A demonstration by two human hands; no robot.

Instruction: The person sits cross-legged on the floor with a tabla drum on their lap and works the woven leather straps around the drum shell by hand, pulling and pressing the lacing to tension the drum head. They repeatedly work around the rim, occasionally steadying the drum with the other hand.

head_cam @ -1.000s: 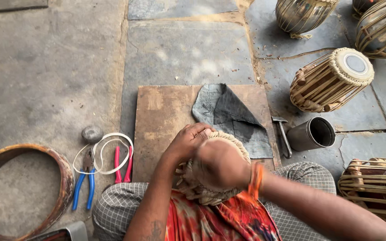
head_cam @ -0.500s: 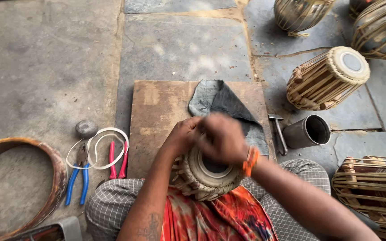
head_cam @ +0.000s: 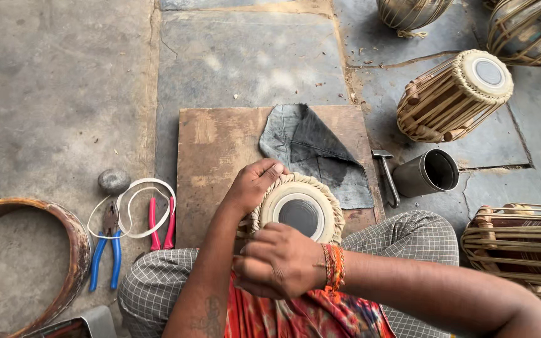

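Observation:
A small hand drum [head_cam: 300,213] with a cream skin, a black centre spot and a braided rim rests in my lap, head up. My left hand [head_cam: 255,184] grips its far left rim, fingers curled over the braid. My right hand [head_cam: 280,261] clasps the near side of the drum's body, an orange thread band on the wrist. The drum's lower body is hidden behind my hands and the red patterned cloth on my lap.
A wooden board [head_cam: 220,156] with a grey cloth [head_cam: 311,153] lies ahead. To the right are a small hammer [head_cam: 386,175], a metal cup [head_cam: 427,174], and laced drums [head_cam: 452,94] [head_cam: 521,241]. To the left lie blue pliers [head_cam: 104,247], red-handled pliers [head_cam: 161,222], white cord [head_cam: 134,203], a stone [head_cam: 114,180], a wooden hoop [head_cam: 64,250].
My right hand has come off the drumhead, now uncovered, and dropped to the near side of the body. My left hand stays on the rim.

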